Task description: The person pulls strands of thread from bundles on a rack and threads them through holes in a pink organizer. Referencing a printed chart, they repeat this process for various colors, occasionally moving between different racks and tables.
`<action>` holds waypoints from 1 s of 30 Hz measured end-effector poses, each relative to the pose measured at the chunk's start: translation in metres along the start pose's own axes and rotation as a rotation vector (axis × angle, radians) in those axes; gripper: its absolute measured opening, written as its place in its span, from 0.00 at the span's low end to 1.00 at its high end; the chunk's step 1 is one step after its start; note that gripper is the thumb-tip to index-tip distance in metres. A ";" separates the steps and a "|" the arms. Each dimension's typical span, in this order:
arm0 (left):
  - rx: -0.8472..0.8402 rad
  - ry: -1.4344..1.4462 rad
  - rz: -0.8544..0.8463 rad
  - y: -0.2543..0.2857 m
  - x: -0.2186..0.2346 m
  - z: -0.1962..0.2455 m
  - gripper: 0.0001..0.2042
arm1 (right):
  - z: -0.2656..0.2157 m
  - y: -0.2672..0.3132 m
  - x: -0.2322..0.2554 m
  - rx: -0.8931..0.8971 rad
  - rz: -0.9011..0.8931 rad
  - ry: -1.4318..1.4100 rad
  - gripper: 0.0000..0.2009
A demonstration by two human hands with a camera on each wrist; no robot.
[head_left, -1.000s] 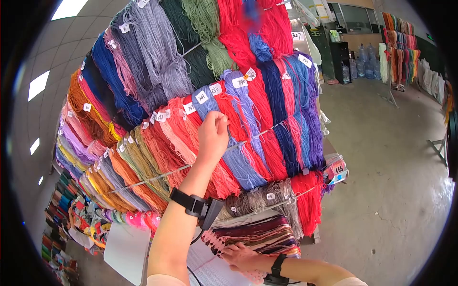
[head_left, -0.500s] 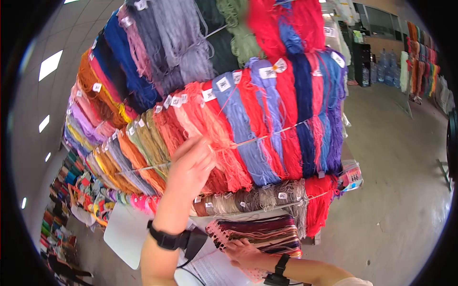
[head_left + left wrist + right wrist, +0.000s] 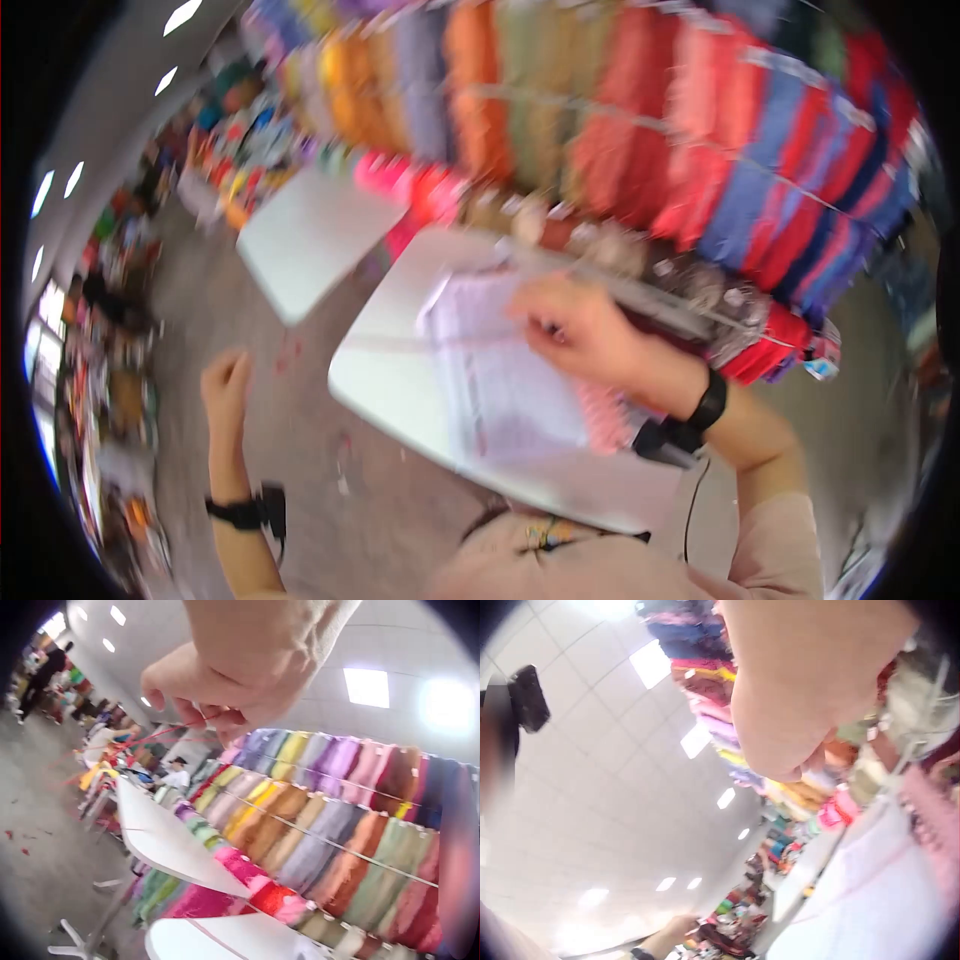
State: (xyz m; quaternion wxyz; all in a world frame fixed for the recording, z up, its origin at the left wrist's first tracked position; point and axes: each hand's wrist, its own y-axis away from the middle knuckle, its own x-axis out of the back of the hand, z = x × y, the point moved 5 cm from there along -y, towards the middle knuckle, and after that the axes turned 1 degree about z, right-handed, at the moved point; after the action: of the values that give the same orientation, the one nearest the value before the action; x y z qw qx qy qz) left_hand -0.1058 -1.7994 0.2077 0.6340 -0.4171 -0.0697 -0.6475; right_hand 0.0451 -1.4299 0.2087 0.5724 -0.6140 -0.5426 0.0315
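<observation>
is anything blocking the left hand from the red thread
Nothing visible does: in the left wrist view, the left hand pinches the red thread directly, with no other object between them.

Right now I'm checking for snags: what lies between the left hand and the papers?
In the head view: floor, then white tabletop, crossed by a faint reddish line, perhaps thread.

Two grips (image 3: 228,388), two wristbands (image 3: 232,513), two white tabletops (image 3: 400,372).
</observation>
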 end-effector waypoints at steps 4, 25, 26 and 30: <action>-0.063 0.110 -0.285 0.032 0.002 0.089 0.08 | -0.073 -0.105 -0.082 -0.130 -0.200 -0.444 0.14; 0.463 0.651 -0.355 0.039 -0.031 -0.078 0.08 | -0.098 -0.213 -0.009 -0.191 -0.052 -0.975 0.09; 0.474 0.625 -0.361 0.036 -0.038 -0.082 0.07 | -0.090 -0.209 0.000 -0.207 -0.041 -0.984 0.09; 0.478 0.476 -0.415 0.023 -0.060 -0.091 0.09 | -0.059 -0.187 0.040 -0.273 0.012 -1.000 0.08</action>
State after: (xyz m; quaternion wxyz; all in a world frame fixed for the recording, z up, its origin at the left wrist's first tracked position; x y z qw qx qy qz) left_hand -0.1356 -1.8137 0.1015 0.5673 -0.0731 -0.1521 -0.8060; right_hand -0.0177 -1.4869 0.3899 0.1577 -0.5960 -0.7455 0.2534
